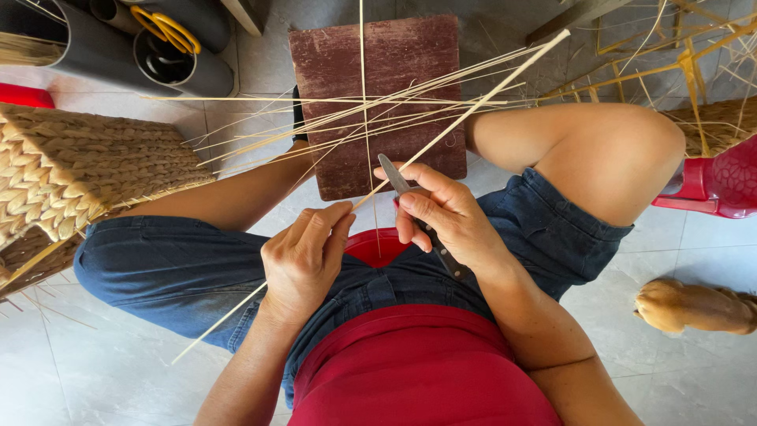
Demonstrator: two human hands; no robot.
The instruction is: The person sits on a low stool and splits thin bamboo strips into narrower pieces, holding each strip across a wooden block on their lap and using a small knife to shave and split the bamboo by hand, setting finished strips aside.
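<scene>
Fingers: both sets are closed in a grip, none spread wide
Left hand: thumb and forefinger pinch a long pale bamboo strip near the lap; the other fingers curl under it
Right hand: wrapped around a slim knife, forefinger laid along the top, grey blade pointing to the far left and meeting the strip just beyond the left thumb
Bamboo strip: runs on a slant from the near left, below the left knee, up through both hands and on to the far right, its far part crossing above a dark red wooden board
Loose splints: a fan of thin pale slivers lies across the board and over the left shin, spreading left and right
Person: seated low on a red stool, knees apart, in blue denim shorts and a red top
Left side: a woven straw basket rests against the left thigh; grey plastic pipes lie far left, one holding yellow-handled scissors
Right side: a red plastic chair, a bamboo frame far right, and part of a tan dog on the pale tiled floor
Step in hand: judging by the grip, the blade is shaving or splitting the strip
Next move: it likely calls for a steady pinch and a shallow blade angle, edge kept clear of the left thumb
</scene>
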